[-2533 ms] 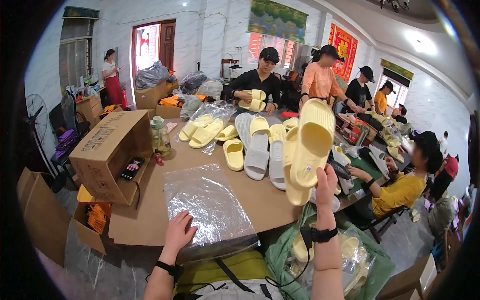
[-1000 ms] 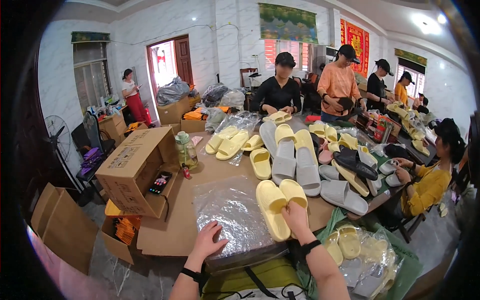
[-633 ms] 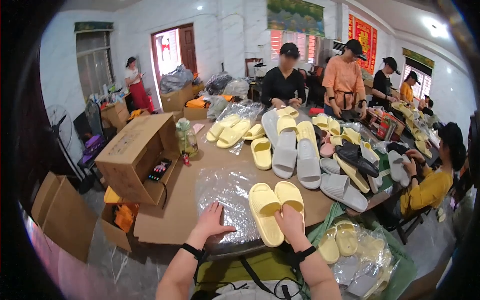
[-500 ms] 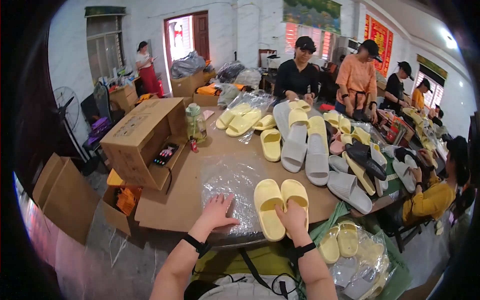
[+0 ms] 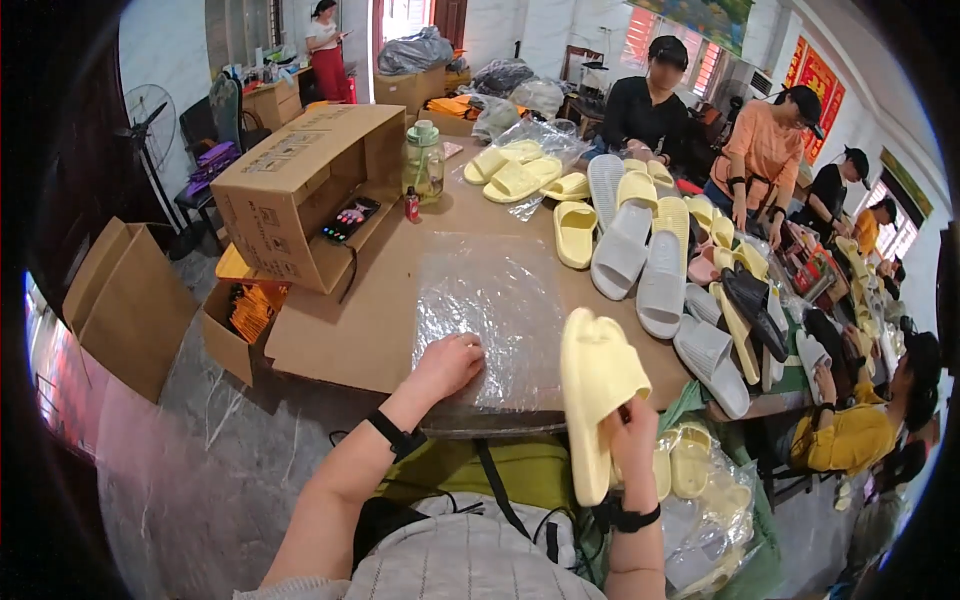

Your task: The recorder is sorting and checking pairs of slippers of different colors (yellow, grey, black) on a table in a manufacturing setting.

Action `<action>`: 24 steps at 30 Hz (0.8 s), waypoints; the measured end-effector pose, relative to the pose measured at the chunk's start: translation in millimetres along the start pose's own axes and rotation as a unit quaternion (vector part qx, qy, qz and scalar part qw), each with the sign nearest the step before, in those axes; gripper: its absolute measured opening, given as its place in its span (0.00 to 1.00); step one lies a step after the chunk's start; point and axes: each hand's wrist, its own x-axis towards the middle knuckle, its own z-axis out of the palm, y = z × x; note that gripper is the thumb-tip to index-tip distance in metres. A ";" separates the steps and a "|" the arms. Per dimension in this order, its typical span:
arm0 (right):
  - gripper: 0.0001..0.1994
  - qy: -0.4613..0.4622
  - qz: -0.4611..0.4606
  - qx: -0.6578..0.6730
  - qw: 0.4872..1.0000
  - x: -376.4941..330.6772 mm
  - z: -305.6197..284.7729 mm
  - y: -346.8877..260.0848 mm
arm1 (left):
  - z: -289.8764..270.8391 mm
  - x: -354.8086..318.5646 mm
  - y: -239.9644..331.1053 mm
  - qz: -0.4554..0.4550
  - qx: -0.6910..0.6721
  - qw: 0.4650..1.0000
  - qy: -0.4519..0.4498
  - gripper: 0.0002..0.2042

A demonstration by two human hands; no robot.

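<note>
My right hand [image 5: 630, 435] grips a pair of pale yellow slide slippers [image 5: 592, 375], lifted and tilted up on edge at the table's near side. One slipper lies against the other, so the second is mostly hidden. A clear plastic bag [image 5: 500, 290] is spread flat on the cardboard-covered table [image 5: 375, 340]. My left hand [image 5: 450, 365] is on the bag's lower left part, its fingers curled closed on the film; the fingertips are partly hidden.
An open cardboard box [image 5: 310, 190] holding a phone [image 5: 350, 220] stands left, beside a green-lidded bottle [image 5: 424, 165]. Grey slippers [image 5: 622, 250] and yellow slippers [image 5: 515, 175] crowd the right and back. Bagged slippers [image 5: 710, 500] sit low right. Several co-workers stand or sit beyond.
My right hand has raised the yellow slippers off the table and turned them on edge. My left hand's spread fingers have curled closed on the bag. The view has shifted.
</note>
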 end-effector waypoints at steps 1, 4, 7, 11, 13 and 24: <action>0.09 -0.040 -0.034 -0.037 0.998 -11.5 -0.3 -15.2 | 0.9 -1.7 -0.5 -0.004 -0.001 1.000 0.000 0.07; 0.10 -0.162 -0.104 -0.123 0.974 -37.7 7.6 -37.7 | -1.2 1.1 4.4 0.017 -0.063 0.995 0.074 0.06; 0.13 -0.252 -0.139 -0.184 0.940 -42.2 16.4 -35.1 | -11.2 4.8 10.0 0.032 -0.097 0.986 0.134 0.06; 0.13 -0.167 -0.125 -0.231 0.950 -35.3 17.2 -26.5 | -26.9 14.8 31.0 0.072 -0.158 0.977 0.127 0.06; 0.13 -0.170 -0.105 -0.221 0.955 -37.6 20.1 -30.7 | -37.6 15.6 42.0 0.106 -0.151 0.979 0.083 0.06; 0.15 -0.106 -0.127 -0.168 0.972 11.2 103.5 25.2 | -60.2 -15.0 97.6 0.191 -0.171 0.967 -0.012 0.10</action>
